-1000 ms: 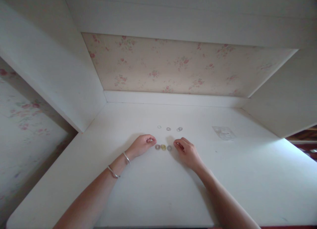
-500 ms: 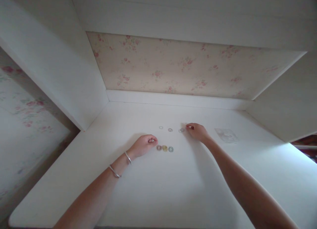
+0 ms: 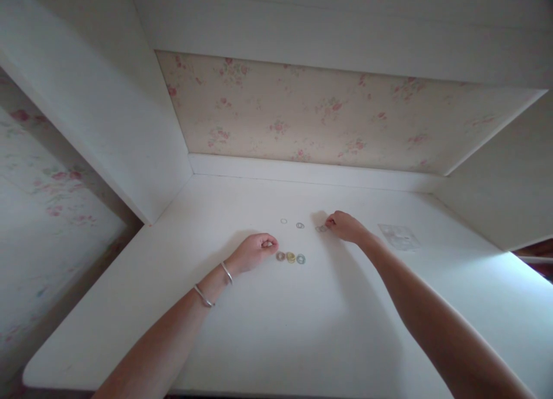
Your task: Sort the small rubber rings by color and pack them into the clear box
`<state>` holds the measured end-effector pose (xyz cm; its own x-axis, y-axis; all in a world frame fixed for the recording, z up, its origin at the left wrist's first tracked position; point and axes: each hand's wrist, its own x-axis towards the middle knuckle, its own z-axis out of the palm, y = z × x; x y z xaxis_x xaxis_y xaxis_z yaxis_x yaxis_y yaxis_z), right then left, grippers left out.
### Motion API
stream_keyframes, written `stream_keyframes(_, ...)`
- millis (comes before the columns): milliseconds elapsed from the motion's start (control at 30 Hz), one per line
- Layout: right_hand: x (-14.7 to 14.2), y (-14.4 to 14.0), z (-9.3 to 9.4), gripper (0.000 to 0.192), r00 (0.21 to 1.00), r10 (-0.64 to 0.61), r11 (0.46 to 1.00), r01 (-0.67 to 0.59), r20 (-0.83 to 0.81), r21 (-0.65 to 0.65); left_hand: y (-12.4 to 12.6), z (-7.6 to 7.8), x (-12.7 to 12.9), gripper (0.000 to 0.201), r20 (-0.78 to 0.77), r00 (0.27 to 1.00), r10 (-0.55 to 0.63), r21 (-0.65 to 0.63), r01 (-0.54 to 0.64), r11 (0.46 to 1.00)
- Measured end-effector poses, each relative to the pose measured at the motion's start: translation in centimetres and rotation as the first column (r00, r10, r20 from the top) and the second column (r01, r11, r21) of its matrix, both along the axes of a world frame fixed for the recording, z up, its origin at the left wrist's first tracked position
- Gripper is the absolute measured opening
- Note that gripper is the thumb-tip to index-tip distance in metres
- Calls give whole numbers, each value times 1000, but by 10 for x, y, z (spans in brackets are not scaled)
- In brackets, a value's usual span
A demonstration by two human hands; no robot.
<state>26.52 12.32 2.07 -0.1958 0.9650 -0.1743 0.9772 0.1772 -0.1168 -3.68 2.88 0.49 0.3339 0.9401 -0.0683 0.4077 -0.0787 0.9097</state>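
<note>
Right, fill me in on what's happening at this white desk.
A person sits at a white desk with small rings laid out in two rows. The right hand reaches to the far row, fingertips at its rightmost ring; whether it is gripped cannot be told. Two more rings lie to its left. The left hand, curled, rests beside the near row of three coloured rings. A clear plastic bag lies further right.

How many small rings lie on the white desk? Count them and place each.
6, possibly more: three in a near row beside the left hand, two farther back, one at the right hand's fingertips, perhaps doubled.
</note>
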Motion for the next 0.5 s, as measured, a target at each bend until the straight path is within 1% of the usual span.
stream_keyframes(167, 2, -3, 5, 20, 999, 21, 1000, -21, 35, -9, 1, 0, -1, 31, -1, 1000, 6, 8, -6, 1000)
stream_keyframes(333, 1, -6, 2, 21, 997, 24, 1000, -23, 72, -16, 1, -2, -1, 31, 4, 1000, 4, 18, -4, 1000)
stream_keyframes(500, -1, -13, 1, 25, 997, -12, 999, 9, 81, 40, 2, -2, -2, 31, -15, 1000, 9, 37, -9, 999)
